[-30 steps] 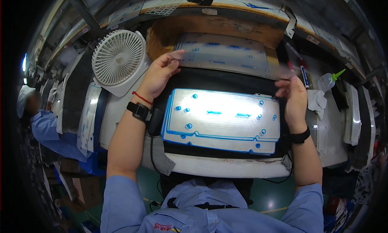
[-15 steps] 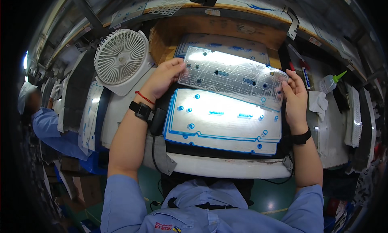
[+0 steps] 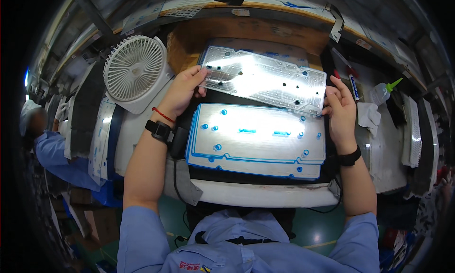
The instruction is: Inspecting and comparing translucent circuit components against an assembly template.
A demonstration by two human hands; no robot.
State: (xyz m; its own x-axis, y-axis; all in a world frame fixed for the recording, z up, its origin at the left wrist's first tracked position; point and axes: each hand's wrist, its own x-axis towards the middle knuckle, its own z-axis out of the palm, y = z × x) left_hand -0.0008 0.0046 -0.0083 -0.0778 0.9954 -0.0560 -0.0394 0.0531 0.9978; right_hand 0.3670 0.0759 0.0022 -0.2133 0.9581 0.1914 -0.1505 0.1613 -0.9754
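Between my two hands hangs a thin, shiny silvery panel (image 3: 265, 78) with small holes, fine lines and bright glare. At its left end, my left hand (image 3: 186, 86) pinches the edge between thumb and fingers. My right hand (image 3: 339, 107) has thumb and fingers at the panel's right end, with the index finger lifted. Just nearer to me lies a stack of similar silvery plates (image 3: 256, 147) with blue edges and blue-ringed holes. Behind the held panel, more blue-edged plates (image 3: 296, 56) are partly hidden in front of a wooden board.
A white fan (image 3: 137, 74) stands at the left. The wooden board (image 3: 265, 34) closes off the back. On the right are a marker (image 3: 353, 87), a green-tipped bottle (image 3: 380, 94) and a white tissue (image 3: 368, 116). Another person's blue sleeve (image 3: 53, 150) shows at far left.
The panel has come up and slightly left, its tilt has changed, and glare now covers its middle. My right fingers have shifted at its right end. The stack lies as before.
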